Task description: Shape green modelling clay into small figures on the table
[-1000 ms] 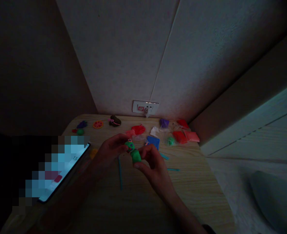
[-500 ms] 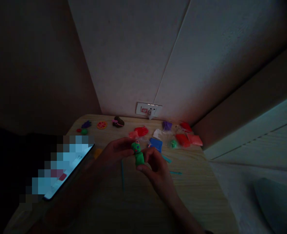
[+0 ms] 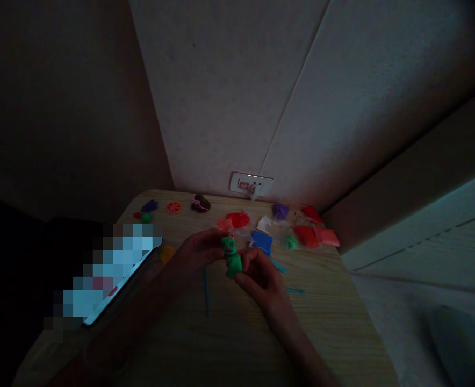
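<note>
A small green clay figure is held above the table, with its head up, dark bluish eyes, a red spot below them and a pink loop on top. My right hand pinches its body from the right between thumb and fingers. My left hand closes on the side of its head from the left; the figure partly hides those fingertips. Under the hands, a thin blue stick lies on the table, and a second blue tool lies right of my right hand.
Several clay packets, among them a blue packet and a red packet, lie on the wooden table by the wall. An orange disc and a brown lump lie at the back. A lit tablet stands left. A socket holds a plug.
The whole view has shifted slightly, so things appear a little further right. The figure has turned so its face shows more toward me; both hands keep hold of it.
</note>
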The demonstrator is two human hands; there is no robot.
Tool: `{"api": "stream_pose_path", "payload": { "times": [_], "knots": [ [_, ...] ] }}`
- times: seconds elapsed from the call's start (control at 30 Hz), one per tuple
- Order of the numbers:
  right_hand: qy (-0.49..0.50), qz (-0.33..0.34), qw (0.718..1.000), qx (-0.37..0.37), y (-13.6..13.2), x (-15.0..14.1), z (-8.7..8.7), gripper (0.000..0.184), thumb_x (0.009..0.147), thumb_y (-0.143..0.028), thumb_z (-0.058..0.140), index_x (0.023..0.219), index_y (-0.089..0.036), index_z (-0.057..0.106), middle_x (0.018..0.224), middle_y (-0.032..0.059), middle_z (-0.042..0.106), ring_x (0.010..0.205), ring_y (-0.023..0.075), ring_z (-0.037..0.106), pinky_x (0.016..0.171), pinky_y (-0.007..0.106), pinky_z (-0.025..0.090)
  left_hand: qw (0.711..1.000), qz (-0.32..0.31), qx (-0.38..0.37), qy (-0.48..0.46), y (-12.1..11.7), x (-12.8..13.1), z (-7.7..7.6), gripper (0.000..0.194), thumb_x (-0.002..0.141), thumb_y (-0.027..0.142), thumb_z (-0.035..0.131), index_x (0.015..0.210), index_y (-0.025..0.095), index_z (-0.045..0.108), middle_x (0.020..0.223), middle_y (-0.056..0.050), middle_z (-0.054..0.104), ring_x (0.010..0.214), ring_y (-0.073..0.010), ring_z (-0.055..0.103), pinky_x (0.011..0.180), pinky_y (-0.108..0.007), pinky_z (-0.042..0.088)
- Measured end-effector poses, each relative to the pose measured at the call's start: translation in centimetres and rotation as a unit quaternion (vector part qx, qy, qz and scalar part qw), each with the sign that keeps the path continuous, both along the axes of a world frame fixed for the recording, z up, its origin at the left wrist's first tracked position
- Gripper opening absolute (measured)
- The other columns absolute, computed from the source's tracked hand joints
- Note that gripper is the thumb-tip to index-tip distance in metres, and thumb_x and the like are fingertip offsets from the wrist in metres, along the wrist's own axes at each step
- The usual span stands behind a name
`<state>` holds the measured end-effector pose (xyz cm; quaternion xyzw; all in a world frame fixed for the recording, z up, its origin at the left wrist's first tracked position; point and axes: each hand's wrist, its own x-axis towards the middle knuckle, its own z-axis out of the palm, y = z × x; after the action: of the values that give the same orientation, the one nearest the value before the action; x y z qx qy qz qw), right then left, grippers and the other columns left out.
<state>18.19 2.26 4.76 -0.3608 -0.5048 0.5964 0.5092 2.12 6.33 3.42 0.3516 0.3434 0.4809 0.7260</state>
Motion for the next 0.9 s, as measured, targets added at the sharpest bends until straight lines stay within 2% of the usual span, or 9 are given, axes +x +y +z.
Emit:
{"api": "stream_pose_path", "payload": {
  "times": [0.27,0.5,0.77,0.9],
  "knots": [
    [0.0,0.018,1.0,-0.005,-0.18,0.05,0.26,0.026,0.077,-0.037,0.069,0.074,-0.023,0.048,0.074,-0.0026,0.048,0.071,0.0137,0.048,0.062,0.024,0.04,0.999,-0.015,0.012,-0.034,-0.07,-0.03,-0.59,0.034,0.056,0.028,0.086,0.087,0.022,0.072,0.08,0.0,0.073,0.079,-0.0177,0.068,0.075,-0.028,0.052],
    [-0.006,0.027,1.0,-0.002,-0.25,-0.08,0.51,0.024,0.077,-0.035,0.069,0.074,-0.023,0.049,0.077,-0.0016,0.051,0.072,0.0142,0.052,0.065,0.025,0.043,0.999,-0.028,0.012,-0.025,-0.13,-0.24,-0.31,0.035,0.057,0.028,0.085,0.089,0.024,0.071,0.082,0.0,0.072,0.08,-0.0201,0.067,0.075,-0.032,0.051],
    [0.003,0.033,0.999,0.001,-0.19,-0.15,0.34,0.023,0.077,-0.033,0.07,0.074,-0.023,0.05,0.078,-0.0019,0.054,0.073,0.0136,0.055,0.068,0.025,0.046,0.997,-0.034,0.028,-0.067,-0.2,0.01,-0.98,0.034,0.058,0.027,0.085,0.089,0.024,0.071,0.077,0.003,0.068,0.073,-0.014,0.064,0.069,-0.025,0.048],
    [0.016,0.033,0.999,0.0,-0.16,-0.22,0.3,0.021,0.077,-0.031,0.071,0.074,-0.023,0.051,0.076,-0.0023,0.054,0.072,0.0129,0.055,0.067,0.024,0.046,0.997,-0.039,0.022,-0.067,-0.25,0.04,-0.86,0.034,0.056,0.026,0.085,0.087,0.024,0.072,0.076,0.003,0.068,0.071,-0.0139,0.063,0.068,-0.025,0.047]
  ]
}}
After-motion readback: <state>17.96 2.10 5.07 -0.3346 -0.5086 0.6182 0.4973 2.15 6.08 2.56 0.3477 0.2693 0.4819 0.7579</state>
